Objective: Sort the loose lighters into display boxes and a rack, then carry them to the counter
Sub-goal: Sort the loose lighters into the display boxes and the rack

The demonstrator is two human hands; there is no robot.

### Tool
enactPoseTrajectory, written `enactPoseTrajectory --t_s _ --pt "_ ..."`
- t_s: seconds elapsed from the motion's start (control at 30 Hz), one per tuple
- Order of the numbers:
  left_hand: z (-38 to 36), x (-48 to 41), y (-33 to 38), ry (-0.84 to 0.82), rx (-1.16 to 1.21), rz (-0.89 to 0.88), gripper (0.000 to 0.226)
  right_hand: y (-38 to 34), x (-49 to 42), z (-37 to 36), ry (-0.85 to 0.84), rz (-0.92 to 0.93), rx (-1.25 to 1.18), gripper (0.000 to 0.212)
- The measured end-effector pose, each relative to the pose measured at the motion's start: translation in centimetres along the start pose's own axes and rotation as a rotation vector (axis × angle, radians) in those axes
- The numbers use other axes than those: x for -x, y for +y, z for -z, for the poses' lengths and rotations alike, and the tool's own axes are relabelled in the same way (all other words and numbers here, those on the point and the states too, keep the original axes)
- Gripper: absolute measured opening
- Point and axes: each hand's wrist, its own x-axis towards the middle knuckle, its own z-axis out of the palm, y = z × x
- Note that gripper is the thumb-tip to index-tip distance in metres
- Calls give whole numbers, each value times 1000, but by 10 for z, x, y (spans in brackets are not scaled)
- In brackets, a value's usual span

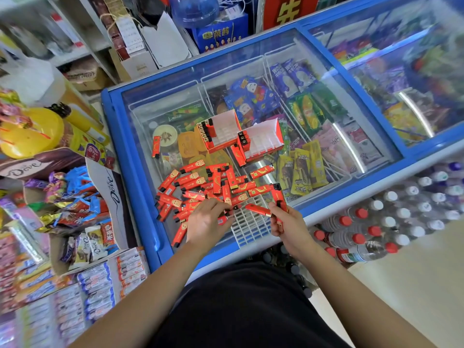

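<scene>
Well, at the middle left, one stray lighter [156, 146] lies alone on the glass freezer lid [140, 116]. Next comes the big heap of lighters [198, 184], all red and mixed up, in the middle of the frame. My left hand [208, 222] is at the near edge of the heap. Its fingers [222, 208] are bent down and pinch one lighter there. Above the heap sits the left display box [222, 131], with a few lighters standing in it and lots of room left. Just below the centre, the white rack [247, 224] lies flat between my two hands. The right display box [262, 141] sits right beside the first one and is mostly bare too. My right hand [288, 222] grips a small bunch of lighters [277, 197], with one poking out sideways.

I think these are light, hard and smooth, so they could slide on the glass. It looks best to hold each one by its long flat sides and keep the bunch small.
</scene>
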Motion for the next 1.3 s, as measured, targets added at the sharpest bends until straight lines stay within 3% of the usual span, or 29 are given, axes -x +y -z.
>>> enactPoseTrajectory --t_s 0.2,0.37,0.57,0.8,1.0,1.3 --pt "-3 -16 24 -96 103 -232 41 -3 5 1 -196 -120 -108 20" --pt "-5 -22 32 -142 209 -295 21 -6 10 -2 -301 -120 -152 21" --pt "8 -9 30 -125 320 -101 24 -3 7 4 -178 3 -47 40" --pt "25 5 29 -152 434 160 39 13 4 9 -32 44 207 45" --pt "41 -5 27 -58 532 451 21 21 4 5 -42 42 222 26" --pt "69 -76 5 94 551 555 10 10 -3 -7 8 109 280 33"
